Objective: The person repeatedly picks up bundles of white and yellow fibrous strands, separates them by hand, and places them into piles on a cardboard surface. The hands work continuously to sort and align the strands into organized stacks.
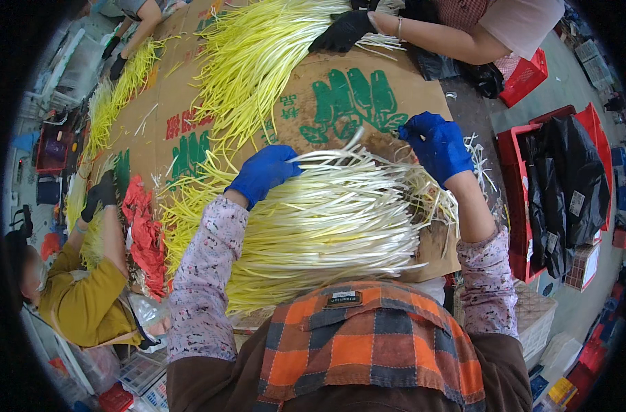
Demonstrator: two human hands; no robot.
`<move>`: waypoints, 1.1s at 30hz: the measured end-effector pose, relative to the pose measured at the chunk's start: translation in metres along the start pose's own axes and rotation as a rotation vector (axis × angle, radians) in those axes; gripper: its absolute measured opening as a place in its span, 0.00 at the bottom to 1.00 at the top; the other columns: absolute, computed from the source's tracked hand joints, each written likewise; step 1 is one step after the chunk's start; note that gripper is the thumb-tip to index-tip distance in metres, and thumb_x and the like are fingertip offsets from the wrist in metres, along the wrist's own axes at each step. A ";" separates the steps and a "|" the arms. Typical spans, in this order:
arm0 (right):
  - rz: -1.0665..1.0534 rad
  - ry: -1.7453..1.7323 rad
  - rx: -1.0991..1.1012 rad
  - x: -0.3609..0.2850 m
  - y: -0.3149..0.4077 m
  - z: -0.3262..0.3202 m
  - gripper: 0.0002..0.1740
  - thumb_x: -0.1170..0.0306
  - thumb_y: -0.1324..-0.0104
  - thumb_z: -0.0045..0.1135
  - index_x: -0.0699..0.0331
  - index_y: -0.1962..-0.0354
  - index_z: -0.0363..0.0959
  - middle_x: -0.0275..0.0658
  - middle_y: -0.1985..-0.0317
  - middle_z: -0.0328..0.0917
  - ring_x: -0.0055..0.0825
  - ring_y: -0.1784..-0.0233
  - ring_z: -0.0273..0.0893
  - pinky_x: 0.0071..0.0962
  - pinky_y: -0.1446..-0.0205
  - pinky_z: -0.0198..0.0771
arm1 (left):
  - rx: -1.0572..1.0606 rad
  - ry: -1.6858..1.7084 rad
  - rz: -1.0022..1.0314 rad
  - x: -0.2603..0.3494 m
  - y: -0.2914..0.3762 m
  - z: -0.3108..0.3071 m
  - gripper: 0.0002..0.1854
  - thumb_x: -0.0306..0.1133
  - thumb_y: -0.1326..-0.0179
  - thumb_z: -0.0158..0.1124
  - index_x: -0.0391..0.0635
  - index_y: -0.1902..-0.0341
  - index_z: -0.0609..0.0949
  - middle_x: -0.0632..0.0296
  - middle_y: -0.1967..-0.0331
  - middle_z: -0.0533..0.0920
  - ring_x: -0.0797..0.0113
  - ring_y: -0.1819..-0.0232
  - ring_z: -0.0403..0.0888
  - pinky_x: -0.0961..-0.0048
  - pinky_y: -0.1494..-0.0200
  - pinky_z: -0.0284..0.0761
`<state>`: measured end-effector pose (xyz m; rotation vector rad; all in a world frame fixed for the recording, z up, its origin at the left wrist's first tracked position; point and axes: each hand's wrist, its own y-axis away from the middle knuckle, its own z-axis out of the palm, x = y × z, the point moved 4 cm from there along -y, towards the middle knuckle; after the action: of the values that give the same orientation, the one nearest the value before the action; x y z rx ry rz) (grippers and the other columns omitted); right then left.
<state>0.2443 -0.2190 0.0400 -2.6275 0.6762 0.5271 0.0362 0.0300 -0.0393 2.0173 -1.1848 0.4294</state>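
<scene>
A thick heap of yellow chives (333, 221) lies before me, pale white stems to the right and yellow leaves to the left. My left hand (266, 172), in a blue glove, grips a few stalks at the heap's upper edge, and their white ends stretch rightward from the fingers. My right hand (436, 147), also gloved in blue, is raised past the stem ends with its fingertips drawn together. Whether a small scrap is pinched there is unclear. Below that hand, tangled withered trimmings (434, 193) lie beside the stems.
Printed cardboard (302, 82) covers the table. Across from me a co-worker's black-gloved hand (344, 32) rests on another chive heap (261, 56). Other workers handle chives at left, near a crumpled red plastic bag (145, 232). Red crates (514, 206) with black bags (570, 180) stand at right.
</scene>
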 end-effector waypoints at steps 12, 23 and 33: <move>0.096 -0.072 -0.035 -0.011 0.010 0.008 0.12 0.60 0.36 0.60 0.60 0.67 0.81 0.49 0.66 0.80 0.50 0.62 0.78 0.43 0.60 0.72 | 0.010 0.100 0.128 0.032 0.045 0.002 0.25 0.44 0.47 0.71 0.49 0.47 0.78 0.54 0.61 0.84 0.57 0.53 0.81 0.61 0.51 0.74; 0.273 -0.196 0.065 0.008 0.038 -0.017 0.13 0.61 0.34 0.61 0.62 0.63 0.82 0.49 0.64 0.82 0.46 0.62 0.80 0.37 0.58 0.73 | 0.120 0.379 0.037 0.032 0.036 -0.016 0.12 0.36 0.40 0.66 0.42 0.57 0.82 0.63 0.68 0.82 0.72 0.65 0.77 0.73 0.59 0.72; 0.340 -0.500 0.086 -0.007 0.040 -0.014 0.09 0.67 0.33 0.61 0.63 0.60 0.83 0.44 0.63 0.83 0.34 0.59 0.81 0.29 0.54 0.72 | 0.128 0.747 0.035 0.039 0.050 -0.034 0.15 0.41 0.32 0.60 0.44 0.51 0.80 0.71 0.72 0.77 0.81 0.71 0.71 0.82 0.68 0.65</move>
<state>0.2218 -0.2553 0.0444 -2.1725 0.9477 1.1720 0.0159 0.0168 0.0282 1.6857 -0.7297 1.1746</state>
